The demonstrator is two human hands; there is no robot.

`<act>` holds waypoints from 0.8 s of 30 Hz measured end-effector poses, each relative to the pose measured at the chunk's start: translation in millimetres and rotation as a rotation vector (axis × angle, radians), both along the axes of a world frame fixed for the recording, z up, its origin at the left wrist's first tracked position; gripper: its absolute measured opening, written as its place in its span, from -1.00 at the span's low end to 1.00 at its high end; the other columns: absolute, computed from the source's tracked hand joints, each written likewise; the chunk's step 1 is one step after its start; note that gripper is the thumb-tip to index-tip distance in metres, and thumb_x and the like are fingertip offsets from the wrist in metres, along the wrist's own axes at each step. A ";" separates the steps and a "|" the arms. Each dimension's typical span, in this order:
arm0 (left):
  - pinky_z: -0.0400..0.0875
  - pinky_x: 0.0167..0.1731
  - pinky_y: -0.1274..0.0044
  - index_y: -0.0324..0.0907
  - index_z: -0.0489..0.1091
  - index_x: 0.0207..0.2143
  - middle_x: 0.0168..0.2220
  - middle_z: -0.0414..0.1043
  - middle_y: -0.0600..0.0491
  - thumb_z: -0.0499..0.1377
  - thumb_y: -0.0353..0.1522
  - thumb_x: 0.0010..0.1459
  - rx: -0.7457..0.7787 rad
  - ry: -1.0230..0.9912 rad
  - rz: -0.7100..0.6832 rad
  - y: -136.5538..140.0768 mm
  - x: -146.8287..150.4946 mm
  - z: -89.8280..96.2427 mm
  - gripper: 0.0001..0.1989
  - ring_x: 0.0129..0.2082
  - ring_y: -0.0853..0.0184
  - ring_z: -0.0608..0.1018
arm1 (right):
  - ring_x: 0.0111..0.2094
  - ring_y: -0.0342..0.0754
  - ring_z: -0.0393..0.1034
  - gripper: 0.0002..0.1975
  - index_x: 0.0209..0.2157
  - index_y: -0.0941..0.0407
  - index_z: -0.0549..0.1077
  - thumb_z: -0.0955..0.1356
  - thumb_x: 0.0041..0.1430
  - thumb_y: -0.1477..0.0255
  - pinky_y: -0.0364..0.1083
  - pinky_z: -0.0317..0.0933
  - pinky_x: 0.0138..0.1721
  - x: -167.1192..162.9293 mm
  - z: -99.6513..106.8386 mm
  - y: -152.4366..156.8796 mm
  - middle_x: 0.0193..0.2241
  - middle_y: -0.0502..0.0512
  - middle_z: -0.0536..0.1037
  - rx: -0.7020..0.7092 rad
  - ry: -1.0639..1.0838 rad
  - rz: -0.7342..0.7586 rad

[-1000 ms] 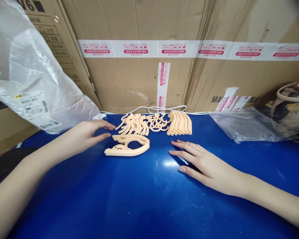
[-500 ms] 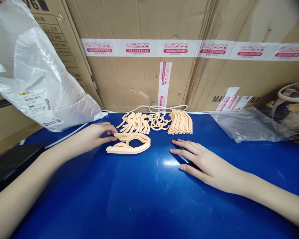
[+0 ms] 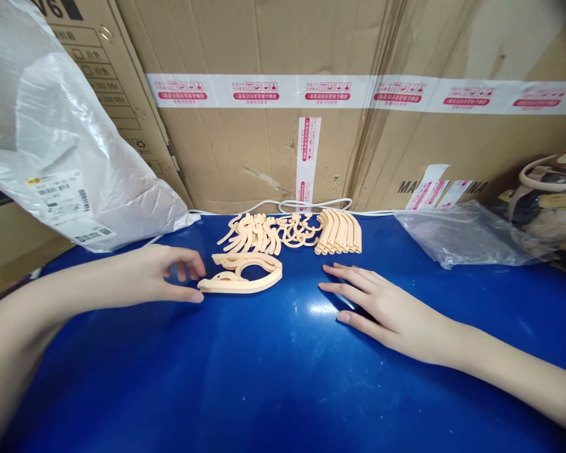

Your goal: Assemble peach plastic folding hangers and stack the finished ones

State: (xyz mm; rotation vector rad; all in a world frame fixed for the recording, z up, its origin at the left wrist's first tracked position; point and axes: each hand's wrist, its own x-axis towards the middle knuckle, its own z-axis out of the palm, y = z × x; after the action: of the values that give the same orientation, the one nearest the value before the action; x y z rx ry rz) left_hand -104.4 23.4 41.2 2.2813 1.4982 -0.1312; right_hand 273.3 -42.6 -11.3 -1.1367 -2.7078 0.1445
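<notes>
Folded cream plastic hangers [image 3: 259,286] lie on the blue table [image 3: 273,371], left of the middle. My left hand [image 3: 170,274] is at their left end, thumb and fingers apart, the thumb tip close to the nearer hanger; whether it touches cannot be made out. Flat on the table to the right rests my right hand [image 3: 377,302], fingers spread and holding nothing. Behind the hangers are loose cream parts: curved arms [image 3: 252,234], hooks [image 3: 298,231] in a small heap, and a row of hollow curved pieces [image 3: 339,231] side by side.
Large cardboard boxes [image 3: 245,145] stand along the table's back. A white plastic mailer bag [image 3: 99,170] leans at the left. A clear plastic bag [image 3: 448,242] lies at the back right, beside a brown bag [image 3: 556,201]. A white cable [image 3: 273,202] runs along the back edge.
My left hand has drawn back left and toward me from the far hanger's tip to the nearer hanger's end. My right hand keeps its place. The view has shifted slightly.
</notes>
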 end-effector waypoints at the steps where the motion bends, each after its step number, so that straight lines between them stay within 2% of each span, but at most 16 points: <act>1: 0.33 -0.31 0.54 -0.11 0.43 -0.26 -0.29 0.48 0.09 0.20 -0.02 0.02 -0.008 0.010 -0.024 -0.7 2.0 -2.5 -0.62 -0.30 0.27 0.48 | 0.26 0.09 0.02 -0.56 0.21 0.04 0.22 0.16 0.36 0.23 0.17 0.05 0.19 0.1 -0.1 0.1 0.27 0.15 0.14 0.001 0.004 0.002; 9: 0.25 -0.47 0.55 -0.13 0.39 -0.42 -0.47 0.41 0.11 0.13 -0.20 0.09 0.030 -0.006 -0.100 3.0 7.5 -14.6 -0.81 -0.47 0.32 0.42 | 0.26 0.11 0.01 -0.55 0.21 0.04 0.22 0.16 0.36 0.23 0.18 0.05 0.20 -0.7 -0.4 0.0 0.27 0.15 0.13 0.006 0.003 0.007; 13: 0.26 -0.47 0.53 -0.12 0.40 -0.40 -0.46 0.43 0.10 0.14 -0.15 0.08 0.061 0.013 -0.080 1.0 6.2 -13.4 -0.77 -0.48 0.31 0.43 | 0.27 0.10 0.00 -0.54 0.21 0.05 0.21 0.15 0.36 0.22 0.18 0.04 0.20 -0.9 0.0 -0.1 0.27 0.16 0.13 0.005 -0.014 -0.001; 16: 0.33 -0.42 0.51 -0.12 0.40 -0.25 -0.34 0.46 0.05 0.20 -0.02 -0.02 0.108 0.027 -0.011 -0.7 4.1 -11.6 -0.59 -0.37 0.22 0.48 | 0.27 0.10 0.00 -0.54 0.21 0.06 0.21 0.15 0.36 0.22 0.18 0.04 0.20 -0.8 0.5 0.1 0.27 0.17 0.13 0.004 -0.017 0.000; 18: 0.39 -0.27 0.46 -0.12 0.32 -0.05 -0.14 0.44 0.00 0.24 0.03 -0.09 0.159 -0.007 0.019 -1.0 3.0 -11.2 -0.38 -0.18 0.13 0.48 | 0.26 0.11 0.01 -0.54 0.21 0.05 0.22 0.16 0.36 0.22 0.19 0.04 0.20 -0.8 0.5 0.2 0.27 0.17 0.14 0.005 -0.008 0.001; 21: 0.26 0.05 0.36 -0.08 -0.04 0.25 0.14 0.25 -0.05 0.24 0.01 -0.03 0.207 -0.098 -0.001 0.4 3.3 -13.7 -0.12 0.10 0.06 0.35 | 0.26 0.12 0.02 -0.55 0.21 0.04 0.22 0.17 0.35 0.22 0.19 0.05 0.19 -0.8 0.0 0.2 0.27 0.16 0.14 0.003 0.007 0.002; 24: 0.14 0.16 0.31 -0.05 -0.39 0.32 0.22 0.13 -0.08 0.25 -0.03 -0.04 0.184 -0.153 -0.021 3.2 5.2 -19.9 0.08 0.19 0.04 0.25 | 0.27 0.11 0.00 -0.54 0.22 0.04 0.21 0.16 0.36 0.22 0.19 0.05 0.19 -0.4 -1.0 0.2 0.28 0.15 0.12 0.007 -0.004 0.004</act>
State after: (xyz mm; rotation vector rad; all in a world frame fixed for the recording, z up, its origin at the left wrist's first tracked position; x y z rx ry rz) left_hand -99.2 26.7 21.2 2.3885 1.4602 0.1792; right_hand 272.9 -42.4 -12.3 -1.1314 -2.7121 0.1331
